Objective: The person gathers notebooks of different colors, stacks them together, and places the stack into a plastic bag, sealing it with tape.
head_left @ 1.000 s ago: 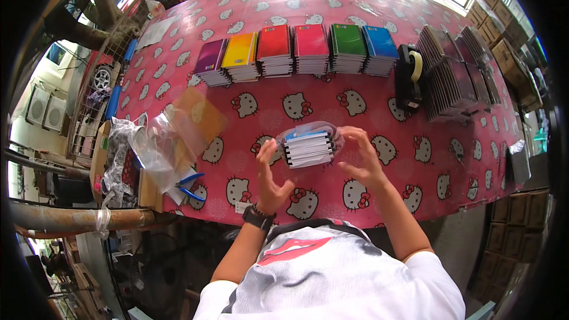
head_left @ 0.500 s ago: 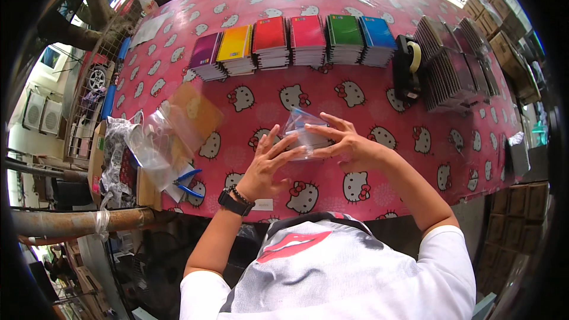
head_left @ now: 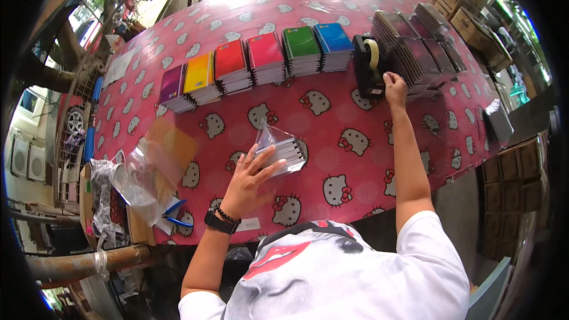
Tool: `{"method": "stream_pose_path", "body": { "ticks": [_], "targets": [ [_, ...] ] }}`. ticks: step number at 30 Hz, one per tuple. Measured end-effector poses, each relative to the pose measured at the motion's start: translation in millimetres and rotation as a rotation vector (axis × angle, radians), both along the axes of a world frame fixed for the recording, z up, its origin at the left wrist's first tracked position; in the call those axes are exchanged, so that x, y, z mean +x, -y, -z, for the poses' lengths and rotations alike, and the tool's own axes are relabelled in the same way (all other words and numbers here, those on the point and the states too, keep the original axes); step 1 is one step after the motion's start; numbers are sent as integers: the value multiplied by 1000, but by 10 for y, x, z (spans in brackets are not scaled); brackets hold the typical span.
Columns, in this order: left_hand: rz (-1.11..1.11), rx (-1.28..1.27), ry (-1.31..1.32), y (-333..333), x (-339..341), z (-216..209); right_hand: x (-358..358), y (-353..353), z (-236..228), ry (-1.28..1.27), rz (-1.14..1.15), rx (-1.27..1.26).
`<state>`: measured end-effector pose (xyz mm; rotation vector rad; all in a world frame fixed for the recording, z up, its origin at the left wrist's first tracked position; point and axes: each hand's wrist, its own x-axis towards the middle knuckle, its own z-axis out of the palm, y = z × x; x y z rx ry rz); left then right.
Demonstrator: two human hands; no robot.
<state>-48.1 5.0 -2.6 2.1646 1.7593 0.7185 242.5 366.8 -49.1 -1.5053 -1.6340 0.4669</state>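
Note:
A clear plastic sleeve [head_left: 266, 134] lies on the table in front of me with a small spiral-bound bundle [head_left: 290, 155] inside it. My left hand [head_left: 252, 179] rests flat on this packet, its fingers stretched out and apart. My right hand [head_left: 396, 90] is reached far out to the right, fingers pinched together beside the black tape dispenser [head_left: 360, 59]. A roll of tape [head_left: 371, 53] sits in the dispenser. Whatever the right fingertips pinch is too small to make out.
Stacks of notebooks, from the purple [head_left: 172, 85] to the blue [head_left: 332, 38], line the far side. Dark spiral-bound stacks [head_left: 409, 53] stand beyond my right hand. Plastic bags [head_left: 141, 173] and blue-handled pliers [head_left: 178, 216] lie at left, a white label [head_left: 249, 224] near the front edge.
My right hand has left the packet and moved to the tape dispenser. My left hand stays on the packet, now flatter over it. The whole view has shifted.

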Motion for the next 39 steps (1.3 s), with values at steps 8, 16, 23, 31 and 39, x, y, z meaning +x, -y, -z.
{"method": "stream_pose_path", "body": {
  "ticks": [8, 16, 23, 31, 39],
  "targets": [
    [-16, -7, 2, 53, -48, -27, -83, -55, 146, -103, -109, -30],
    [8, 9, 36, 31, -6, -24, 34, 463, 369, -836, -57, -703],
    [17, -4, 54, 51, -44, -18, -1137, 1321, -638, -631, -1002, -1075],
    [48, -88, -55, 52, -97, -85, -1778, 1986, -1054, 898, -1088, -243],
    [-287, 26, -155, 166, -23, -31, -1420, 1794, -1041, 909, -1002, -195]
  ]
}}
